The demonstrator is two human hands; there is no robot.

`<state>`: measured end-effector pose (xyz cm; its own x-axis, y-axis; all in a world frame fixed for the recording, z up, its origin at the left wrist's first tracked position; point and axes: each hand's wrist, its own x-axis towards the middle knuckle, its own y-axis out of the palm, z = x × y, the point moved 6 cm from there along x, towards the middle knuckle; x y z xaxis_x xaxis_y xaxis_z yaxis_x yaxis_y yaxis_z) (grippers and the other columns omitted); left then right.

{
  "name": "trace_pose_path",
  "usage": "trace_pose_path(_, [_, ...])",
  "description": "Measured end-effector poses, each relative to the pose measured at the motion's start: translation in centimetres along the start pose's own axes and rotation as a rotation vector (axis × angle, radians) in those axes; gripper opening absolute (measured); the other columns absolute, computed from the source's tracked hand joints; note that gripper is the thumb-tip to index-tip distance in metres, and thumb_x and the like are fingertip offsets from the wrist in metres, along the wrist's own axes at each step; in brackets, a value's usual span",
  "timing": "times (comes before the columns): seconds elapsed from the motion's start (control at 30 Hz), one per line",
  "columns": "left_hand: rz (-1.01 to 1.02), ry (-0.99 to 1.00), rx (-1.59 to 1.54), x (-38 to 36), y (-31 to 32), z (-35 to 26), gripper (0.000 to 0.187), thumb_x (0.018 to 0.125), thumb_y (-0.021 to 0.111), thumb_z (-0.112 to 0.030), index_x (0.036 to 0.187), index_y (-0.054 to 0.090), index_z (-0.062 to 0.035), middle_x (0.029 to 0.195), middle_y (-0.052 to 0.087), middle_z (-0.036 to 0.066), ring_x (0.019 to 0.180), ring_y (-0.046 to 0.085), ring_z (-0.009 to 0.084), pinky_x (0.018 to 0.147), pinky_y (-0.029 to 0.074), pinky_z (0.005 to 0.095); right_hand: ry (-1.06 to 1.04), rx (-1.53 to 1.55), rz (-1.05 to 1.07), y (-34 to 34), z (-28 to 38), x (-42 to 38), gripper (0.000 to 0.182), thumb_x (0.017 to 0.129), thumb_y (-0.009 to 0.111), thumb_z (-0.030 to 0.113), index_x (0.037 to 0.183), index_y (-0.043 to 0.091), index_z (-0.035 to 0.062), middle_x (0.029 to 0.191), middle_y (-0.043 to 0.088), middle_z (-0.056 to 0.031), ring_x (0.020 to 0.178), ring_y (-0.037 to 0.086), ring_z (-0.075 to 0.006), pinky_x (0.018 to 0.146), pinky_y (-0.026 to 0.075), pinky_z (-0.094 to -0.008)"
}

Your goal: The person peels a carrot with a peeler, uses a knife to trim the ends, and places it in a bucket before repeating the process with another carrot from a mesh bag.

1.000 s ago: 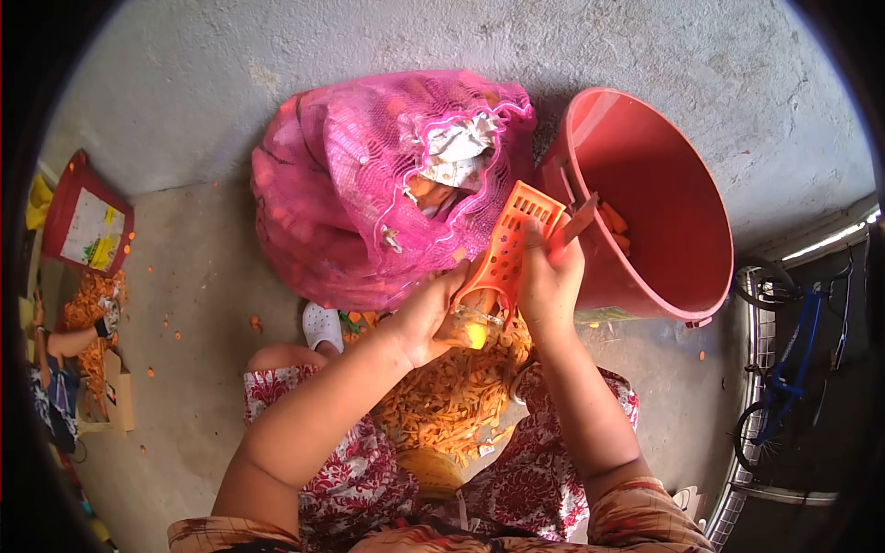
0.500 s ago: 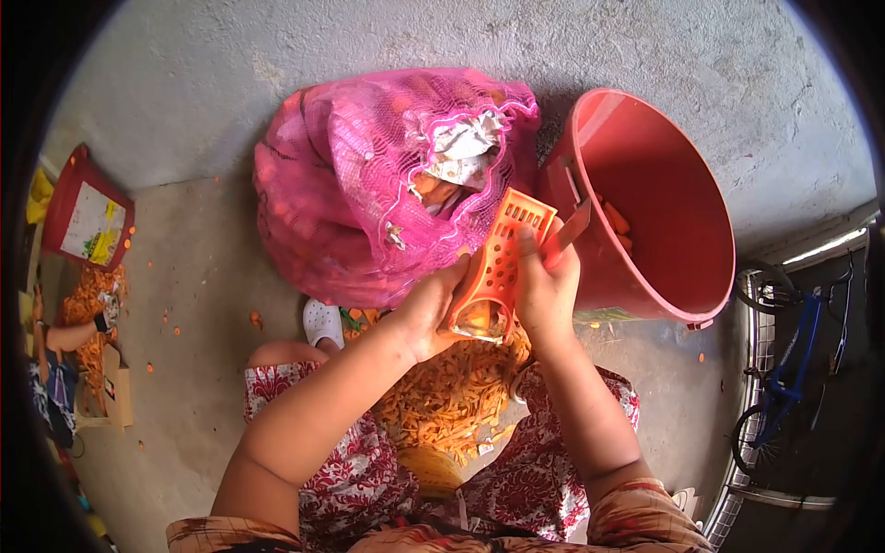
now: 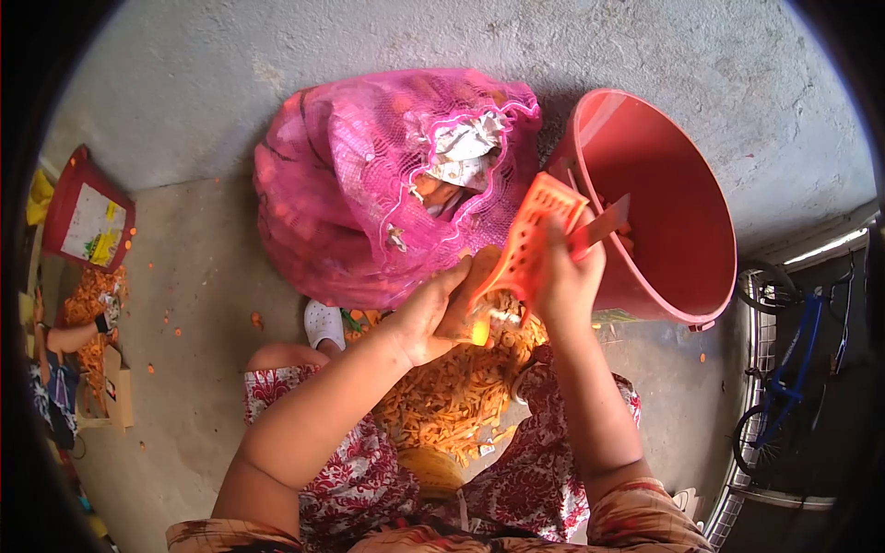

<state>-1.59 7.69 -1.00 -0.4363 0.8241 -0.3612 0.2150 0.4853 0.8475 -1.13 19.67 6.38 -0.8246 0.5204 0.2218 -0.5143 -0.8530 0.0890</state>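
Note:
My left hand (image 3: 426,316) is closed round a carrot (image 3: 458,320), its cut end bright yellow-orange. Against the carrot's right side, my right hand (image 3: 564,286) grips an orange plastic peeler (image 3: 533,230) with rows of slots and round holes. A knife with a flat blade (image 3: 605,225) also juts from the right hand towards the bucket; its handle is mostly hidden by the fingers. Below both hands lies a heap of carrot peelings (image 3: 442,396) between my legs. Beyond them stands a pink mesh sack (image 3: 323,212) of carrots, its mouth partly open.
A large red bucket (image 3: 673,212) with some carrots inside stands at the right by the wall (image 3: 277,46). At far left are another red bucket (image 3: 88,212), a co-worker's gloved hand (image 3: 108,315) and more peelings. A blue bicycle (image 3: 788,378) is at far right.
My right hand has moved the peeler and knife up and right, uncovering more of the carrot. My left hand stays nearly in place.

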Motion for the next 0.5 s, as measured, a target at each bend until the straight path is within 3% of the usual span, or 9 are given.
trace_pose_path(0.1, [-0.003, -0.048, -0.099, -0.2, 0.2, 0.2, 0.038, 0.086, 0.041, -0.036, 0.11, 0.048, -0.0075, 0.101, 0.057, 0.008, 0.086, 0.058, 0.0222, 0.066, 0.047, 0.0354, -0.071, -0.163, 0.068, 1.7, 0.8, -1.5, 0.016, 0.084, 0.052, 0.013, 0.091, 0.05, -0.0011, 0.073, 0.058, -0.0046, 0.066, 0.052, -0.0083, 0.06, 0.044, -0.023])
trace_pose_path(0.2, [-0.003, -0.051, -0.029, -0.8, 0.9, 0.0, 0.036, 0.086, 0.042, -0.039, 0.109, 0.05, -0.0122, 0.09, 0.057, 0.004, 0.076, 0.055, 0.0151, 0.07, 0.045, 0.0313, -0.1, -0.175, 0.08, 2.0, 1.3, -2.0, 0.013, 0.084, 0.052, 0.011, 0.088, 0.05, -0.0008, 0.07, 0.058, -0.0073, 0.063, 0.052, -0.0078, 0.057, 0.043, -0.0228])
trace_pose_path(0.3, [0.036, -0.054, 0.12, -0.2, -0.1, 0.3, 0.037, 0.087, 0.035, -0.039, 0.107, 0.049, -0.0103, 0.089, 0.057, 0.008, 0.081, 0.056, 0.024, 0.065, 0.047, 0.0369, -0.192, -0.26, -0.015, 1.2, 0.8, -1.4, 0.012, 0.083, 0.052, 0.009, 0.087, 0.049, -0.0012, 0.067, 0.056, -0.0074, 0.061, 0.048, -0.0065, 0.054, 0.041, -0.0223])
trace_pose_path(0.33, [0.074, -0.084, 0.081, -0.3, 0.2, 0.6, 0.037, 0.088, 0.034, -0.04, 0.106, 0.048, -0.0111, 0.086, 0.056, 0.008, 0.079, 0.055, 0.0235, 0.063, 0.047, 0.0365, -0.23, -0.484, -0.088, -0.3, 0.7, -0.2, 0.01, 0.083, 0.053, 0.008, 0.081, 0.047, -0.0008, 0.063, 0.052, -0.005, 0.058, 0.042, -0.0059, 0.05, 0.038, -0.0227])
trace_pose_path(0.37, [0.111, -0.112, 0.042, -0.5, 0.4, 0.9, 0.037, 0.088, 0.034, -0.041, 0.105, 0.048, -0.0119, 0.083, 0.054, 0.008, 0.077, 0.054, 0.0229, 0.062, 0.047, 0.0362, -0.23, -0.236, -0.182, -1.5, 0.3, 1.1, 0.015, 0.084, 0.052, 0.01, 0.075, 0.044, 0.0006, 0.059, 0.046, -0.0036, 0.055, 0.038, -0.0067, 0.047, 0.034, -0.0237])
trace_pose_path(0.4, [0.148, -0.14, 0.004, -0.6, 0.6, 1.1, 0.036, 0.088, 0.033, -0.041, 0.104, 0.047, -0.0127, 0.08, 0.053, 0.008, 0.076, 0.053, 0.0224, 0.061, 0.047, 0.0358, -0.335, -0.47, -0.317, -3.9, -0.4, 2.2, 0.01, 0.086, 0.048, 0.011, 0.078, 0.047, 0.0048, 0.06, 0.043, 0.0034, 0.048, 0.035, -0.0027, 0.044, 0.029, -0.0174])
trace_pose_path(0.47, [0.16, -0.162, 0.04, -0.6, 0.5, 1.0, 0.035, 0.088, 0.031, -0.043, 0.103, 0.046, -0.0142, 0.078, 0.05, 0.008, 0.073, 0.051, 0.0218, 0.058, 0.046, 0.0351, -0.397, -0.397, -0.51, -6.0, 0.9, 3.0, 0.013, 0.087, 0.047, 0.015, 0.08, 0.048, 0.0036, 0.062, 0.048, 0.0018, 0.051, 0.043, -0.0033, 0.043, 0.033, -0.0193])
trace_pose_path(0.5, [0.184, -0.17, 0.009, -0.4, 0.3, 1.0, 0.035, 0.088, 0.031, -0.043, 0.102, 0.046, -0.014, 0.078, 0.05, 0.008, 0.073, 0.051, 0.0219, 0.058, 0.046, 0.0351, -0.337, -0.218, -0.498, -5.9, 1.4, 3.1, 0.013, 0.087, 0.047, 0.015, 0.081, 0.048, 0.0037, 0.062, 0.048, 0.0019, 0.05, 0.043, -0.0033, 0.043, 0.034, -0.019])
